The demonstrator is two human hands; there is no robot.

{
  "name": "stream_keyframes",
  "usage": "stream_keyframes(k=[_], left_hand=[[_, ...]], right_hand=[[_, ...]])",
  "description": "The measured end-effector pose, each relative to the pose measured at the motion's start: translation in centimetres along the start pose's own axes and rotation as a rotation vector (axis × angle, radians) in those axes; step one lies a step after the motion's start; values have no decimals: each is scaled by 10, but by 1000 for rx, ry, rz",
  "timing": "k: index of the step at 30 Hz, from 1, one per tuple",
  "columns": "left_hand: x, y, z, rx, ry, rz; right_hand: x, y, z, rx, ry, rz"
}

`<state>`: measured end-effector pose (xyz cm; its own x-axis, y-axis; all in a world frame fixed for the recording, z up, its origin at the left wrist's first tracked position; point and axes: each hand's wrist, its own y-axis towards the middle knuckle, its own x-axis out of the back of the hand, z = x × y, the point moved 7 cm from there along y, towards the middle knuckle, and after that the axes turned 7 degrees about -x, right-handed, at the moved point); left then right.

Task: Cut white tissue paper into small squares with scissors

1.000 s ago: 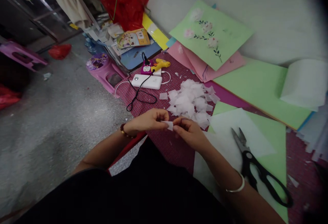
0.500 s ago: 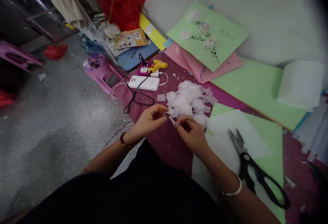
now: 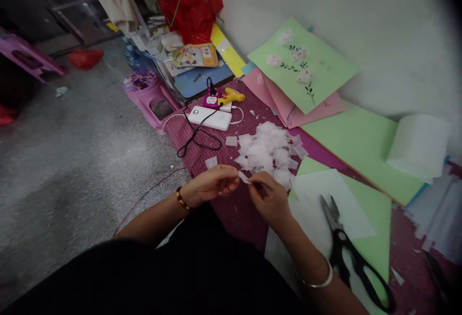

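Between my two hands is a small piece of thin white paper (image 3: 244, 177). The fingers of my left hand (image 3: 216, 182) are closed and pinch its left end. My right hand (image 3: 269, 197) pinches the other end between thumb and forefinger. Just beyond the hands lies a loose heap of white paper squares (image 3: 265, 146) on the red checked tablecloth (image 3: 231, 214). A single square (image 3: 211, 162) rests near the table edge, above my left wrist, and another (image 3: 231, 141) lies left of the heap.
Black-handled scissors (image 3: 341, 240) lie on white and green sheets at right. Behind the heap are a white power bank (image 3: 210, 118), cables and a yellow glue gun (image 3: 233, 96). A green sheet with paper flowers (image 3: 303, 65) leans at the wall near a white roll (image 3: 418, 146).
My left hand has closed on the left end of the paper piece, which now spans both hands. A loose square now shows near the table edge. The view has shifted slightly.
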<state>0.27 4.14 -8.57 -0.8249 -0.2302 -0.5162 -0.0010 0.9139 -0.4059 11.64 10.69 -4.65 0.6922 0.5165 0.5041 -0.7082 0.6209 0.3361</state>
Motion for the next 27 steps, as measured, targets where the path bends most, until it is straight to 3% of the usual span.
stream_keyframes(k=[5,10,13,17,21,25,27], left_hand=[[-2,0,-4,-105,93,-25],[-13,-7,-30,-450,556,-68],[-26,-11,-35,-568,753,-46],[-29,-2,-30,-497,756,14],[-9,27,-44,-390,682,-48],[5,47,-79,-398,1047,-11],[17,42,-98,-467,1293,-103]], right_hand=[[-3,2,3,-44,75,73],[-5,7,5,-190,350,229],[-8,7,-2,-312,453,242],[-3,7,-22,-441,290,110],[27,9,-42,-472,-27,-96],[49,14,-49,-421,-295,-102],[52,16,-49,-395,-340,-113]])
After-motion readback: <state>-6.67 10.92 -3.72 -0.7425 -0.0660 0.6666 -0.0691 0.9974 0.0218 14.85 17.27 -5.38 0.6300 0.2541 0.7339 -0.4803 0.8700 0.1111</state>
